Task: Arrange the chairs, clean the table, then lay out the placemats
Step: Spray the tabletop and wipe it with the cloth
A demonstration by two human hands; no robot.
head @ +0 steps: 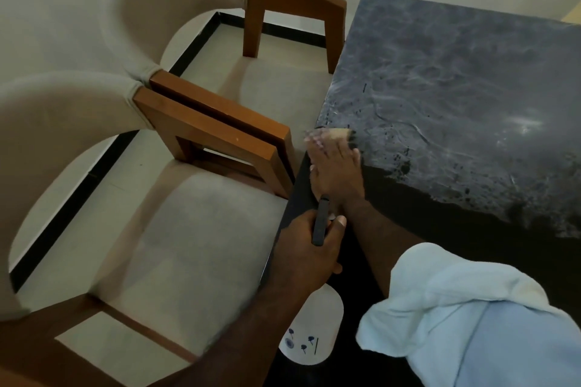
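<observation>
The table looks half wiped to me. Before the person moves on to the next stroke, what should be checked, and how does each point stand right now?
1. Cloth under the right hand: a pale scrap shows at the fingertips, but it is blurred. Cannot tell.
2. Spray bottle held firmly: the left hand is wrapped around its neck, by the dark trigger. Ok.
3. Table fully wiped: the far part is streaked and hazy, the near part is dark. Not ok.
4. Chairs out of the way: the nearer chair and the farther chair sit at the table's edge, arms close to it. Ok.
5. Placemats ready: none in view. Cannot tell.
</observation>
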